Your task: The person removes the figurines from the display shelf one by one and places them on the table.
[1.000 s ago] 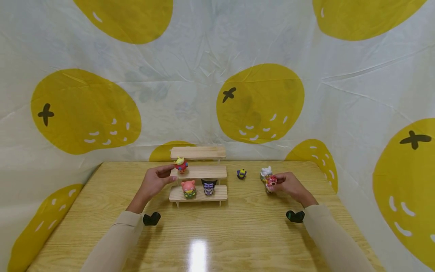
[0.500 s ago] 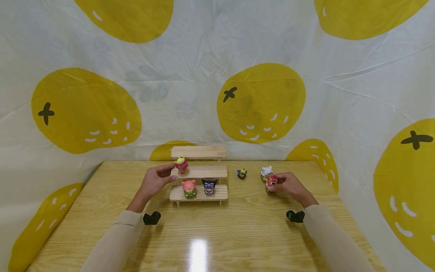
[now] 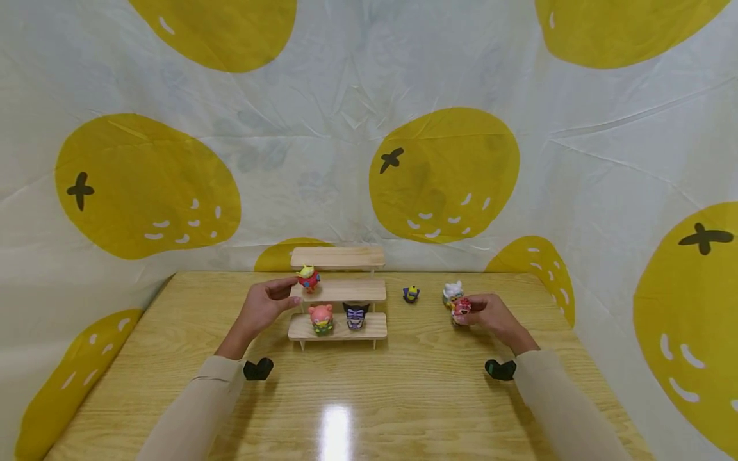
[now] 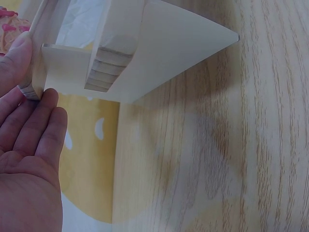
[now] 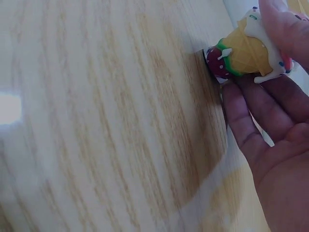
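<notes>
My left hand (image 3: 262, 310) reaches to the left end of the wooden tiered display stand (image 3: 346, 291). Its index fingertip is right at a red-suited toy figurine (image 3: 309, 279) with a yellow head on the middle shelf, while the thumb stays lower at the shelf edge. The left wrist view has thumb and fingers (image 4: 52, 106) around the board's end. At the right, my right hand (image 3: 497, 320) pinches a red and pink figurine (image 3: 462, 310); up close it shows a waffle cone (image 5: 248, 50) and white icing. A white figurine (image 3: 452, 292) is just behind it.
A pink figurine (image 3: 321, 319) and a black and purple one (image 3: 355, 316) sit on the lowest shelf. A small yellow and purple figurine (image 3: 410, 294) stands on the wood-grain table (image 3: 398, 397) right of the stand. A fruit-print curtain (image 3: 323, 179) hangs behind.
</notes>
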The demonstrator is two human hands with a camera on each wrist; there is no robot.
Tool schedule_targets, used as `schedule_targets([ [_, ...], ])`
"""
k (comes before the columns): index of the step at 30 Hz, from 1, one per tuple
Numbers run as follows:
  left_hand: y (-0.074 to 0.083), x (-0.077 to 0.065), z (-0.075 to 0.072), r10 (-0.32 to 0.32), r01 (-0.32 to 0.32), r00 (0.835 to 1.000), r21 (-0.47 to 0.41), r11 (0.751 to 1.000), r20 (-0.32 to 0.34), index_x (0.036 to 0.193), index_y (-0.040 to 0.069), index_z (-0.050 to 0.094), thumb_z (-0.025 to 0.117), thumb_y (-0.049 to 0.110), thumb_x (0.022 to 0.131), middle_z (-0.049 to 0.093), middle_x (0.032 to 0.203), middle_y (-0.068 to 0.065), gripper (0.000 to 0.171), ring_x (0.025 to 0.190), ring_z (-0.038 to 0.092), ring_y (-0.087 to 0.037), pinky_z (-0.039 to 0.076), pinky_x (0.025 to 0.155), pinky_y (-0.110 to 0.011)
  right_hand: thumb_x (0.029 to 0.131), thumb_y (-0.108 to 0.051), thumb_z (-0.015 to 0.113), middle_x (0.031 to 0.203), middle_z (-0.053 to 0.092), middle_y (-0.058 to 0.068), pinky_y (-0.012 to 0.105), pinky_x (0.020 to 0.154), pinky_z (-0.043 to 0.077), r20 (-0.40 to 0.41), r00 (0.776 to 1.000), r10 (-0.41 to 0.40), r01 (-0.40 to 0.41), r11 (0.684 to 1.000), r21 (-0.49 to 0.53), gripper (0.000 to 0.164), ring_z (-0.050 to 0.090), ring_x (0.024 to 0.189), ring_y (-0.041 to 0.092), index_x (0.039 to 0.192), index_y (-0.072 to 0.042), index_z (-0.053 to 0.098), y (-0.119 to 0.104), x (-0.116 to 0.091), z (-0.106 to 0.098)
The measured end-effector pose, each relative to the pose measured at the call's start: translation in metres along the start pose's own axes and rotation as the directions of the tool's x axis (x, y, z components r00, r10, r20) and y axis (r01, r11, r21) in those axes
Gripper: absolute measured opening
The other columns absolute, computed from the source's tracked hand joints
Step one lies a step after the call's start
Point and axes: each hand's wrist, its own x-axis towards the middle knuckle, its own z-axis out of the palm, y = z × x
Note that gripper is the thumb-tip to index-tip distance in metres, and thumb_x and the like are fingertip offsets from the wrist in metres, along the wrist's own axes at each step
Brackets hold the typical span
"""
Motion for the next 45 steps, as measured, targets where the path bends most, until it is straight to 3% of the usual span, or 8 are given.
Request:
schedule_targets([
  [6, 0.0, -0.001, 0.0, 0.0, 0.0, 1.0, -0.005, 1.0, 0.005, 0.145, 0.006, 0.062, 0.077, 0.018, 0.097, 0.057, 0.153, -0.018, 0.052, 0.142, 0.055, -0.036, 0.056, 0.107, -0.042, 0.091, -0.012, 0.082, 0.11, 0.075, 0.01, 0.02, 0.078, 0.057, -0.018, 1.0, 0.02, -0.021, 0.999, -0.028, 0.037, 0.063, 0.091, 0.009, 0.122, 0.006, 0.073, 0.0, -0.003, -0.001],
  [19, 0.004, -0.004, 0.0, 0.02, -0.02, 1.0, -0.025, 1.0, 0.014, 0.145, 0.006, 0.062, 0.077, 0.018, 0.097, 0.057, 0.152, -0.018, 0.052, 0.142, 0.056, -0.036, 0.056, 0.107, -0.041, 0.09, -0.014, 0.084, 0.116, 0.075, 0.018, 0.016, 0.083, 0.056, -0.07, 0.997, -0.023, 0.013, 0.99, -0.139, 0.039, 0.067, 0.097, 0.01, 0.124, 0.002, 0.074, -0.007, -0.008, -0.001],
  [26, 0.004, -0.005, -0.001, 0.013, -0.013, 1.0, -0.006, 1.0, 0.015, 0.145, 0.007, 0.062, 0.076, 0.019, 0.097, 0.058, 0.152, -0.018, 0.051, 0.141, 0.057, -0.037, 0.056, 0.108, -0.045, 0.089, -0.019, 0.085, 0.124, 0.075, 0.02, 0.018, 0.085, 0.06, -0.064, 0.998, -0.001, -0.006, 0.993, -0.116, 0.05, 0.071, 0.105, 0.013, 0.132, 0.002, 0.07, -0.008, -0.012, -0.008],
  [33, 0.002, -0.004, -0.001, 0.023, -0.023, 1.0, -0.013, 1.0, 0.01, 0.144, 0.005, 0.063, 0.076, 0.018, 0.098, 0.058, 0.151, -0.019, 0.05, 0.138, 0.059, -0.038, 0.058, 0.105, -0.04, 0.093, -0.015, 0.08, 0.132, 0.07, 0.026, 0.019, 0.088, 0.06, -0.054, 0.998, -0.025, 0.02, 0.996, -0.086, 0.049, 0.07, 0.12, 0.037, 0.136, 0.004, 0.066, -0.014, -0.02, -0.023],
  [41, 0.004, -0.004, -0.002, 0.019, -0.019, 1.0, -0.006, 1.0, 0.014, 0.144, 0.006, 0.063, 0.076, 0.021, 0.097, 0.059, 0.151, -0.019, 0.051, 0.139, 0.058, -0.038, 0.056, 0.108, -0.047, 0.099, -0.013, 0.073, 0.134, 0.069, 0.025, 0.024, 0.096, 0.061, -0.1, 0.994, -0.048, 0.041, 0.997, -0.071, 0.042, 0.074, 0.111, 0.01, 0.136, 0.006, 0.066, -0.03, -0.029, -0.034],
  [45, 0.005, -0.004, -0.002, 0.011, -0.011, 1.0, -0.006, 1.0, 0.017, 0.145, 0.007, 0.063, 0.076, 0.021, 0.098, 0.059, 0.151, -0.018, 0.051, 0.14, 0.058, -0.038, 0.055, 0.109, -0.049, 0.099, -0.014, 0.073, 0.134, 0.07, 0.024, 0.025, 0.098, 0.06, -0.105, 0.993, -0.061, 0.054, 0.997, -0.062, 0.041, 0.074, 0.113, 0.014, 0.135, 0.004, 0.067, -0.04, -0.03, -0.034],
])
